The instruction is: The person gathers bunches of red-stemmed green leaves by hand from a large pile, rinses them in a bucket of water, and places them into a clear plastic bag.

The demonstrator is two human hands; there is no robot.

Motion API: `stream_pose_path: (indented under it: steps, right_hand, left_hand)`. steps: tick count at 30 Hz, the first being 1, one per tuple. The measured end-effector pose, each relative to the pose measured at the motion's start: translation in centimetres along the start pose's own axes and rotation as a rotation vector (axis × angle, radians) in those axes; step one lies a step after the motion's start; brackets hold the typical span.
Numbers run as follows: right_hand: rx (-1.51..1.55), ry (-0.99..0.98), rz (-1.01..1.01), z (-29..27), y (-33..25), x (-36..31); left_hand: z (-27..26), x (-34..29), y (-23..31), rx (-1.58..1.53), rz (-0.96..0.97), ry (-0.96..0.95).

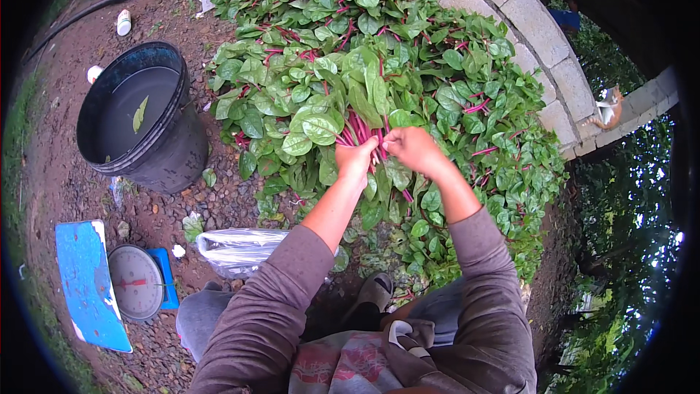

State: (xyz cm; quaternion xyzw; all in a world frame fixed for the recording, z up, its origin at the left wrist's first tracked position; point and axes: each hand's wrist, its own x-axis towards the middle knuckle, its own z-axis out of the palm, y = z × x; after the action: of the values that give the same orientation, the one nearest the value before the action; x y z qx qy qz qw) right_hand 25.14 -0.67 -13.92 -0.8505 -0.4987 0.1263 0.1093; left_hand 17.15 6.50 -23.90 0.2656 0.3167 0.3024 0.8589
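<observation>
A bunch of Malabar spinach (359, 128), with magenta stems and broad green leaves, is gripped around its stems by my left hand (355, 158). The leaves of the bunch point away from me. My right hand (412, 149) is closed in a pinch against the right side of the stems; what lies between its fingertips is too small to make out. Beneath and beyond both hands spreads a large heap of the same spinach (467, 102), its leaves and stems loosely tangled.
To the left stands a black bucket (182, 149) of dark water with a leaf floating in it. Nearer me are clear plastic bags (237, 248), a dial scale (135, 277) and its blue platform (87, 277). A block wall (539, 25) borders the heap; a cat (609, 108) is on it.
</observation>
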Motion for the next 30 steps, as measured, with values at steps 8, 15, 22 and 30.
stream_pose_path:
  steps: [8, 15, 22, 30]
  right_hand:
    - [0.046, 0.136, 0.203, -4.3, 3.0, 5.2]
    - [0.227, -0.075, 0.174, -0.7, 4.8, 4.8]
    - [0.199, -0.006, 0.371, -0.1, 1.2, 4.0]
    - [0.408, 0.017, 0.083, 0.6, 4.6, 4.6]
  left_hand:
    - [0.1, 0.2, 0.2, 0.034, -0.011, 0.010]
    - [0.3, 0.5, -0.2, 0.076, -0.020, -0.045]
    - [0.1, 0.3, -0.1, 0.085, 0.168, -0.049]
    - [0.2, 1.2, -1.6, 0.045, 0.320, -0.146]
